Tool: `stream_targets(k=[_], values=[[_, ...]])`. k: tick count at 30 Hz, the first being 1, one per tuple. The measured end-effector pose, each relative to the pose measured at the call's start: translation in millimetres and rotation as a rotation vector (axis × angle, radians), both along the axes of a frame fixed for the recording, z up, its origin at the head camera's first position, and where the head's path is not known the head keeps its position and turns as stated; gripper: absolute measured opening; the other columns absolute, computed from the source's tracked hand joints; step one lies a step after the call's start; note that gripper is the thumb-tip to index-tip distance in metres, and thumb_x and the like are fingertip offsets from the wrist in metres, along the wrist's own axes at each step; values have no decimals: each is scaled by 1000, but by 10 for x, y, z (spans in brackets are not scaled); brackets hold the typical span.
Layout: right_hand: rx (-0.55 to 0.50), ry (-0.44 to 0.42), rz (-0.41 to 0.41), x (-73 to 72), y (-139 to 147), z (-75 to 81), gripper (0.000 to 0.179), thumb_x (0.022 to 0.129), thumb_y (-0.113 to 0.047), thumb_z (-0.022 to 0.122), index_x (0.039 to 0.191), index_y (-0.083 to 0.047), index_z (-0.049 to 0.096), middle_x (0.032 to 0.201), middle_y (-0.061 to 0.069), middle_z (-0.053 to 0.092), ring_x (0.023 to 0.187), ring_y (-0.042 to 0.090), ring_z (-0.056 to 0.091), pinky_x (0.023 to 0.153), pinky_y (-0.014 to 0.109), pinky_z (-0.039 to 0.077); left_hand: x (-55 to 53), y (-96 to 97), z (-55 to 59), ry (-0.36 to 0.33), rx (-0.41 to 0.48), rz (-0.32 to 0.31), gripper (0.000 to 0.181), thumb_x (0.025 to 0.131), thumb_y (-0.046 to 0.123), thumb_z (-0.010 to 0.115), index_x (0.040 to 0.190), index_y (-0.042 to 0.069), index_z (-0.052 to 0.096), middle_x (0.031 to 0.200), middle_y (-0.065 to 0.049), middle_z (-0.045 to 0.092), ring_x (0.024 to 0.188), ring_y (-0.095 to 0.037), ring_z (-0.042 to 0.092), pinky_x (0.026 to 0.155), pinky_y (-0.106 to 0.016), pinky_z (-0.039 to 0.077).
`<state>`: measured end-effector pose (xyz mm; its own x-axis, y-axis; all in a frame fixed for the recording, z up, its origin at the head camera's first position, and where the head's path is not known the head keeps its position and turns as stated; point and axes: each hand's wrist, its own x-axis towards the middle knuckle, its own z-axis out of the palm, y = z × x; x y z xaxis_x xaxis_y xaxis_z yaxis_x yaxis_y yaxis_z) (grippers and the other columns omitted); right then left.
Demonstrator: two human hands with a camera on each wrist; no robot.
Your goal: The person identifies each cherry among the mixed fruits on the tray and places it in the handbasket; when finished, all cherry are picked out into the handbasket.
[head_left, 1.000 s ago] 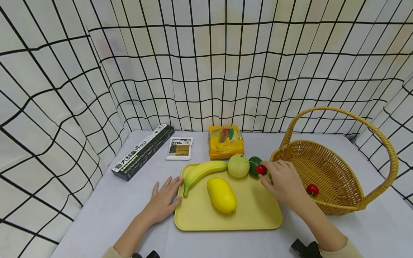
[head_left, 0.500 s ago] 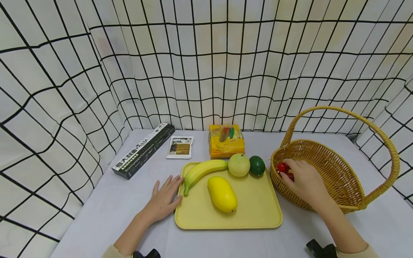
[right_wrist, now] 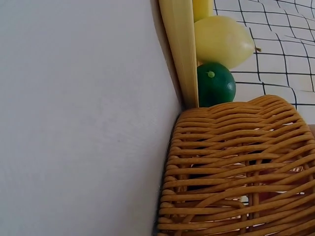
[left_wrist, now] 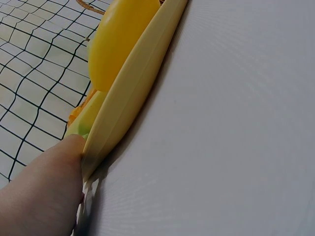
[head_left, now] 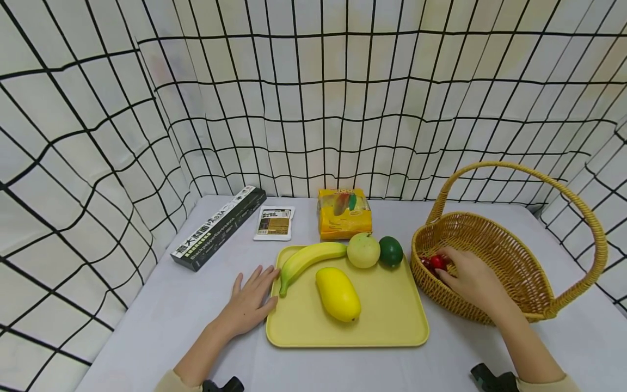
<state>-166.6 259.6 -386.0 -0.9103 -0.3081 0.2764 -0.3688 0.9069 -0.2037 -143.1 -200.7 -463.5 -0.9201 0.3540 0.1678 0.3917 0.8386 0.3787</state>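
Observation:
My right hand (head_left: 470,276) reaches into the wicker basket (head_left: 511,239), thumb and fingertips on either side of a red cherry (head_left: 437,262). A darker red cherry (head_left: 426,263) lies just left of it by the basket wall. In the right wrist view the woven wall (right_wrist: 236,167) covers most of the hand. My left hand (head_left: 250,305) lies spread on the cloth, touching the left rim of the yellow tray (head_left: 392,326). On the tray are a banana (head_left: 308,260), a yellow mango (head_left: 338,294), a pale green round fruit (head_left: 363,250) and a dark green fruit (head_left: 391,251).
Behind the tray sits a yellow packet (head_left: 344,215). A white sachet (head_left: 274,223) and a long black pasta box (head_left: 219,228) lie at the back left. The basket's tall handle (head_left: 534,173) arches over it. Black netting (head_left: 313,98) surrounds the table.
My right hand has carried the cherry from above the tray's right edge rightward and down into the basket. My left hand has stayed at the tray's rim.

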Motion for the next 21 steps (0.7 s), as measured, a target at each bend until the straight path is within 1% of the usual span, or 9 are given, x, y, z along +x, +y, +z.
stream_targets(k=[4, 12, 17, 21], values=[[-34, -57, 5, -14, 3, -8, 34, 80, -15, 70, 109, 0, 58, 89, 13, 64, 83, 32, 61, 66, 45, 51, -2, 1, -6, 12, 4, -3, 58, 92, 33, 49, 142, 9, 33, 144, -12, 34, 134, -35, 21, 101, -63, 1], [-89, -133, 8, -45, 38, -62, 33, 81, -15, 69, 109, -2, 59, 88, 8, 64, 80, 26, 61, 63, 40, 51, 1, 7, 9, -12, 2, 5, 58, 93, 35, 47, 143, 11, 32, 146, -10, 32, 135, -34, 20, 102, -61, -1], [-102, -180, -9, -65, 52, -87, 32, 81, -15, 69, 109, -2, 59, 88, 8, 64, 80, 26, 61, 64, 41, 51, 1, 6, 9, -15, 0, 10, 57, 93, 35, 47, 143, 12, 32, 146, -10, 32, 135, -33, 20, 103, -61, -2], [-104, -197, -20, -82, 65, -106, 32, 80, -15, 69, 108, -2, 60, 88, 9, 64, 81, 26, 61, 65, 42, 51, -1, 4, 6, -16, -2, 11, 58, 92, 34, 48, 143, 12, 32, 146, -9, 32, 135, -33, 19, 103, -61, -2]])
